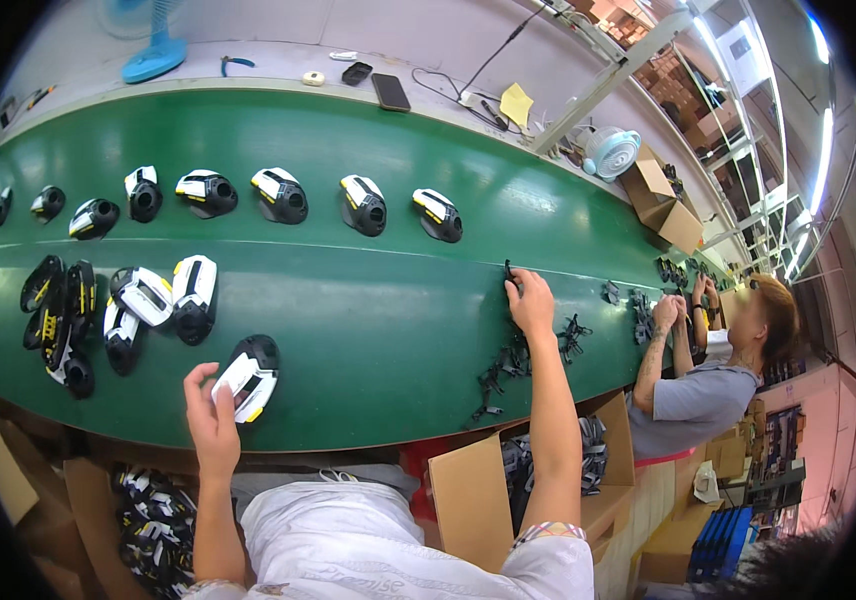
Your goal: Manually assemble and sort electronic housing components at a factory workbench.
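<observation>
My left hand (212,425) is at the near left edge of the green table, fingers apart and curved. Its thumb side meets or overlaps a black-and-white plastic shell (260,372) with yellow accents; the shell lies on the table rather than between the fingers. Farther right, my right hand (531,303) reaches over the table and pinches a small black plastic part (508,268) at its fingertips. Beside my right forearm lies a loose pile of similar small black parts (493,380), with more of them (573,338) on its other side.
Several black-and-white shells (281,195) stand in a row across the table (378,300). More shells (138,300) cluster at left. An open carton (470,492) of dark parts sits by my right arm; another box holds shells (156,525). A co-worker (698,390) works at right.
</observation>
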`<state>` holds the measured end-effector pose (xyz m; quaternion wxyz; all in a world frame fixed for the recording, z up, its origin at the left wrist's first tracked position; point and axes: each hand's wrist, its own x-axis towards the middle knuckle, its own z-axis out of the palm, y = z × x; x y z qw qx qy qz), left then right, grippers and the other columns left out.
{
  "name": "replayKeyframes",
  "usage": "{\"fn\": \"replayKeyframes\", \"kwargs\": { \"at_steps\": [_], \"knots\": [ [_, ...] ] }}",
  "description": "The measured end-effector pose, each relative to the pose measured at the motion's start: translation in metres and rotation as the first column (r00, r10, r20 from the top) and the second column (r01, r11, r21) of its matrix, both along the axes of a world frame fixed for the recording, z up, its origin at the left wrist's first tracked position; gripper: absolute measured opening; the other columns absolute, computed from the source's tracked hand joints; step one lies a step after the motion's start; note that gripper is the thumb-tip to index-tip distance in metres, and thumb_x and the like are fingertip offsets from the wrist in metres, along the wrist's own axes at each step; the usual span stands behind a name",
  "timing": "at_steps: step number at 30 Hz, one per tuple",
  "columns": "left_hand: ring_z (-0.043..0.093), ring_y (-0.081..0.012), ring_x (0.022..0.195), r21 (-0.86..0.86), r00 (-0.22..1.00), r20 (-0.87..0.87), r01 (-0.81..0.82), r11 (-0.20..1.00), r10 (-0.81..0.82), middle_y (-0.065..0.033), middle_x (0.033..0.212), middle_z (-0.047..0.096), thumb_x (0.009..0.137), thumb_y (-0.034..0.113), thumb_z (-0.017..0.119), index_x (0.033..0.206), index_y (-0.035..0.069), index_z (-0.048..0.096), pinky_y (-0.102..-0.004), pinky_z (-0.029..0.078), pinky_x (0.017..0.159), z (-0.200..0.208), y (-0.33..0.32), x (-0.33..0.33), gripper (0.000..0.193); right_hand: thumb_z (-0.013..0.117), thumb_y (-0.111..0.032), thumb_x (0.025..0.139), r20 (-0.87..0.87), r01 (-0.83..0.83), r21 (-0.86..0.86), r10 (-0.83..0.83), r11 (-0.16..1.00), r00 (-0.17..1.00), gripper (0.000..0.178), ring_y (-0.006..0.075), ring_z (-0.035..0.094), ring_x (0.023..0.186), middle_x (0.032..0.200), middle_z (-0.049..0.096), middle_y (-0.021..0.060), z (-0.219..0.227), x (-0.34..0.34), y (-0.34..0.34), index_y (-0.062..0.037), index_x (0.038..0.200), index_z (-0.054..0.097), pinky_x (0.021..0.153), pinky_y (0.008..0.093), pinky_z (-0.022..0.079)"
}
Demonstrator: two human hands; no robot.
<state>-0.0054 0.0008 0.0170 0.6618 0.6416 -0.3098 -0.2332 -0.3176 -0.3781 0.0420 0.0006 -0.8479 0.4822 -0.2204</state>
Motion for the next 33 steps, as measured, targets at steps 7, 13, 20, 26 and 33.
{"fn": "replayKeyframes", "kwargs": {
  "at_steps": [7, 13, 20, 26, 33],
  "knots": [
    [0.055, -0.0135, 0.091, -0.157, 0.888, -0.428, 0.109, 0.982, -0.167, -0.0125, 0.108, 0.053, 0.086, -0.006, 0.054, 0.121, 0.000, 0.035, -0.0253, 0.047, 0.080, 0.000, -0.013, -0.008, 0.040, 0.054, -0.010, 0.090, 0.562, -0.041, 0.334, -0.164, 0.942, 0.811, 0.019, 0.0084, 0.058, 0.079, 0.084, 0.062, 0.0034, 0.037, 0.049, 0.062, -0.0022, 0.106, 0.062, 0.063, 0.0230, 0.044],
    [0.058, -0.0178, 0.099, -0.126, 0.801, -0.577, 0.107, 0.986, -0.160, -0.0135, 0.108, 0.058, 0.083, -0.003, 0.061, 0.123, -0.003, 0.038, -0.0300, 0.048, 0.087, 0.001, -0.018, -0.007, 0.047, 0.064, 0.000, 0.080, 0.795, -0.661, 0.585, -0.168, 0.470, 0.583, 0.029, 0.0117, 0.056, 0.083, 0.091, 0.060, 0.0033, 0.037, 0.097, 0.147, 0.0013, 0.109, 0.061, 0.070, 0.0235, 0.045],
    [0.058, -0.0178, 0.103, -0.198, 0.701, -0.633, 0.262, 0.944, -0.328, -0.0158, 0.112, 0.059, 0.087, 0.001, 0.057, 0.118, -0.006, 0.046, -0.0300, 0.048, 0.089, -0.001, -0.011, 0.001, 0.033, 0.065, 0.001, 0.079, 0.640, -0.720, 0.588, 0.332, 0.370, 0.693, 0.025, 0.0134, 0.058, 0.080, 0.089, 0.060, 0.0058, 0.042, 0.148, 0.218, -0.0047, 0.102, 0.068, 0.072, 0.0235, 0.047],
    [0.057, -0.0190, 0.105, -0.258, 0.767, -0.506, 0.301, 0.918, -0.394, -0.0163, 0.112, 0.059, 0.089, 0.001, 0.053, 0.124, -0.008, 0.044, -0.0307, 0.046, 0.092, 0.001, -0.007, -0.001, 0.037, 0.066, 0.005, 0.079, 0.761, -0.741, 0.649, -0.119, 0.172, 0.638, 0.040, 0.0102, 0.060, 0.072, 0.090, 0.060, 0.0079, 0.031, 0.168, 0.229, 0.0034, 0.116, 0.053, 0.068, 0.0196, 0.050],
    [0.057, -0.0195, 0.106, -0.257, 0.763, -0.507, 0.311, 0.915, -0.402, -0.0159, 0.112, 0.058, 0.089, 0.001, 0.054, 0.127, -0.008, 0.042, -0.0310, 0.046, 0.092, -0.003, -0.004, 0.000, 0.040, 0.068, 0.004, 0.078, 0.754, -0.678, 0.645, -0.151, 0.353, 0.639, 0.033, 0.0077, 0.057, 0.075, 0.084, 0.057, 0.0056, 0.027, 0.175, 0.237, 0.0057, 0.108, 0.055, 0.066, 0.0203, 0.050]
  ]
}}
